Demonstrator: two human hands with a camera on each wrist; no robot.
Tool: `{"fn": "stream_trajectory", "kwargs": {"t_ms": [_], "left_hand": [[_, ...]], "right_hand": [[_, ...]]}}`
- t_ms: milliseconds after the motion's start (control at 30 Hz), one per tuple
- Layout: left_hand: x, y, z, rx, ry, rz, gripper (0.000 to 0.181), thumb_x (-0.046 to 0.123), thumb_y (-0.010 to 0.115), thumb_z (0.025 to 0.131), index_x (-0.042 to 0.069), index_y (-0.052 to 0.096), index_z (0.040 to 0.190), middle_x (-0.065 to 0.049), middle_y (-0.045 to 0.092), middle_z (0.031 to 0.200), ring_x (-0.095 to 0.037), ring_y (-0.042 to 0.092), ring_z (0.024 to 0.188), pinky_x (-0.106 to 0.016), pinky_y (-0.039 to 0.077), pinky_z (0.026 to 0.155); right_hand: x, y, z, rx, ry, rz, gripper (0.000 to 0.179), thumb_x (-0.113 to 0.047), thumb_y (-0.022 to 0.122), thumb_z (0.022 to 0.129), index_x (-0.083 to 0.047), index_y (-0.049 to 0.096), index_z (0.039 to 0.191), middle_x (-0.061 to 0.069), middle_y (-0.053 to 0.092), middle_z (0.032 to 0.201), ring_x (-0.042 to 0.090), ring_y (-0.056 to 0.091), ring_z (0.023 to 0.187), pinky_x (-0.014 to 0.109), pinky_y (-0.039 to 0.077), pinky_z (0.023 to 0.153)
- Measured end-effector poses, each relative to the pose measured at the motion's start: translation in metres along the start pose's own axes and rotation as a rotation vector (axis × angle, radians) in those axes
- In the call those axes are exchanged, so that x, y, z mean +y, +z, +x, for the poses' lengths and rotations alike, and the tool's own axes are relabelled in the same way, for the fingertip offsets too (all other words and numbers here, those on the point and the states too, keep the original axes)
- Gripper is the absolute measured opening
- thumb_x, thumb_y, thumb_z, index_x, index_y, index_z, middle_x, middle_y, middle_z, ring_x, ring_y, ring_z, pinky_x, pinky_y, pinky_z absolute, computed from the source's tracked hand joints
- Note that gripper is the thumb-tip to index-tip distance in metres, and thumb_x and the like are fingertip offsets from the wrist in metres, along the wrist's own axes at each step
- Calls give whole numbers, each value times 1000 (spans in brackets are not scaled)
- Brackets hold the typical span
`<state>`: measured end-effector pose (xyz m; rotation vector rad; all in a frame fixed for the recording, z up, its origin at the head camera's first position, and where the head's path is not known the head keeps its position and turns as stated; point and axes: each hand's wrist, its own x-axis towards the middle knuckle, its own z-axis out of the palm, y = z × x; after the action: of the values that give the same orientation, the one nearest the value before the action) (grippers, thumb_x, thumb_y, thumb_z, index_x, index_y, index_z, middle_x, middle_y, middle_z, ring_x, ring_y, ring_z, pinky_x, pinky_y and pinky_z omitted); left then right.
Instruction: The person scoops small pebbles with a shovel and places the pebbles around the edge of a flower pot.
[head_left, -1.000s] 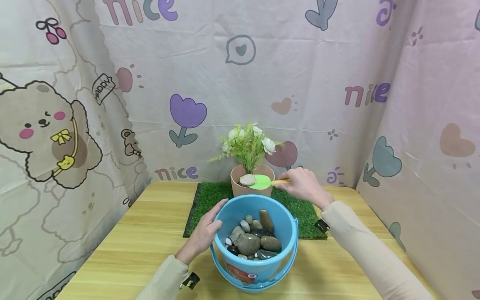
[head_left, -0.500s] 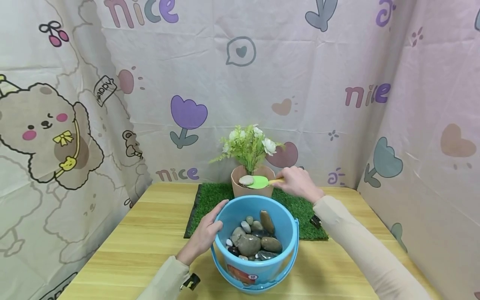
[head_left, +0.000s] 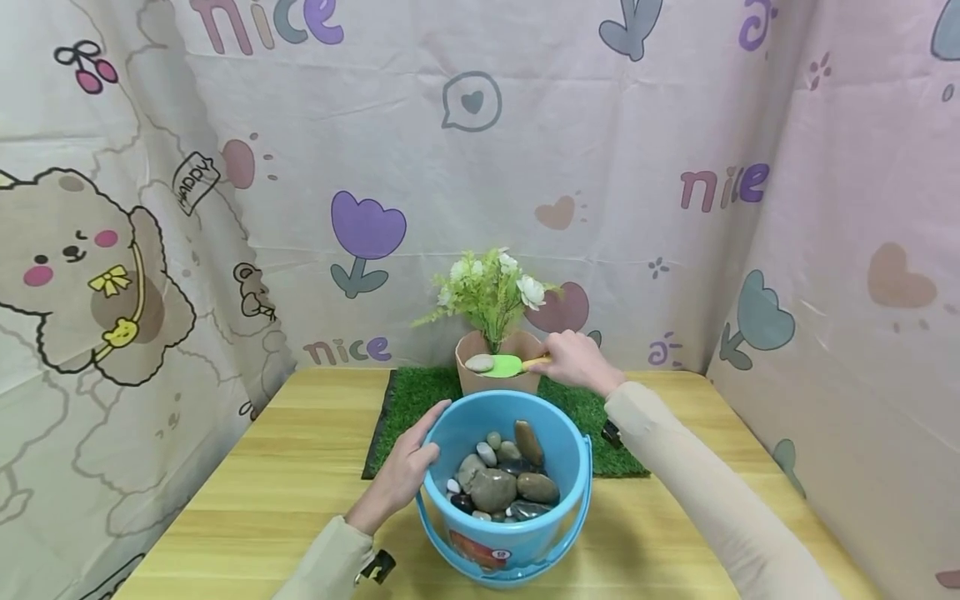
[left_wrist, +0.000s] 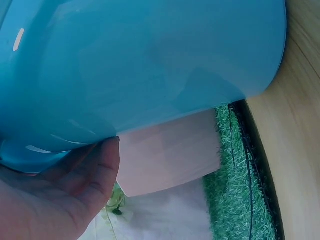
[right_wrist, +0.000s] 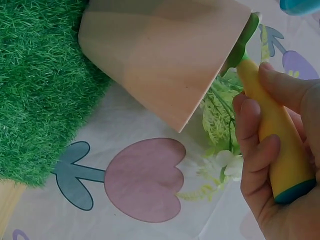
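My right hand (head_left: 576,360) grips the yellow handle (right_wrist: 272,135) of a small garden trowel with a green blade (head_left: 504,365). The blade lies over the mouth of a peach flowerpot (head_left: 486,384), and a pale flat stone (head_left: 480,362) sits at its tip. White flowers with green leaves (head_left: 489,287) rise from the pot. My left hand (head_left: 408,458) holds the left rim of a blue bucket (head_left: 517,408), its fingers at the rim in the left wrist view. Inside the bucket lie several wet-looking stones (head_left: 493,490), grey, brown, black and white.
A green artificial grass mat (head_left: 592,421) lies under the pot, behind the bucket. The bucket's handle (head_left: 581,521) hangs down at its front. The wooden table (head_left: 277,483) meets a printed cloth backdrop (head_left: 420,150) behind and at both sides.
My right hand has moved the trowel slightly left over the pot, with the pale stone shifting left at its tip. The left hand stays on the bucket rim.
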<state>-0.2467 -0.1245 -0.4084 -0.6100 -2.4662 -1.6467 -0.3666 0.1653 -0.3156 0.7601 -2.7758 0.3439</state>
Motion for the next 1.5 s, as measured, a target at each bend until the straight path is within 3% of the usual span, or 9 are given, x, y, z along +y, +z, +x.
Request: {"fn": "stream_trajectory", "kwargs": {"t_ms": [167,367,500,833,1000,1100,1300,1500], "left_hand": [[1,-2,1,-1,18,0,71,1,37,86,16,31,155,-14,47,149,-37,52,130,-55,47,98],[0,-2,1,-5,4,-4,71,1,37,86,18,32,155,-14,47,149,-37,52,129,-54,48,96],[-1,-1,0,-2,4,-4,71,1,37,86,18,32,154,-14,47,149,-37,52,129,-54,48,97],[-1,0,-1,4,7,1,69,1,37,87,19,33,154,-13,48,148,-36,53,129,-54,48,96],[-1,1,-1,13,13,5,70,1,37,86,19,34,154,-13,48,148,-36,53,129,-55,48,96],[-1,1,-2,12,6,3,70,1,37,86,19,33,154,-13,48,148,-37,52,129,-55,48,97],[0,2,-2,-7,9,1,70,1,36,87,18,31,155,-14,45,150,-39,50,131,-57,46,99],[-1,0,-2,5,11,6,70,1,37,87,18,32,154,-14,47,149,-39,52,129,-55,48,96]], "right_hand": [[-3,-2,8,1,6,-14,34,-42,69,89,-21,66,61,-8,36,46,9,33,43,26,23,42],[-5,-4,16,-44,12,-54,31,-40,69,89,-22,70,63,-7,46,47,12,43,47,29,31,45],[-6,-3,21,-76,26,-81,36,-42,70,88,-18,69,62,-5,43,48,13,42,47,29,31,45],[-9,0,33,-138,40,-136,32,-41,70,88,-14,78,72,-5,55,52,14,44,51,30,32,47],[-12,3,40,-151,60,-178,27,-39,72,87,-17,75,71,-5,62,60,17,56,58,34,43,53],[-13,6,42,-171,68,-201,28,-40,73,85,-19,69,67,-4,61,61,17,56,59,35,44,55],[-9,8,39,-178,88,-204,37,-42,74,84,-18,60,60,-5,45,53,16,45,54,33,35,51],[-7,1,40,-163,92,-178,32,-40,75,84,-17,67,63,-4,52,55,16,48,55,33,37,51]]}}
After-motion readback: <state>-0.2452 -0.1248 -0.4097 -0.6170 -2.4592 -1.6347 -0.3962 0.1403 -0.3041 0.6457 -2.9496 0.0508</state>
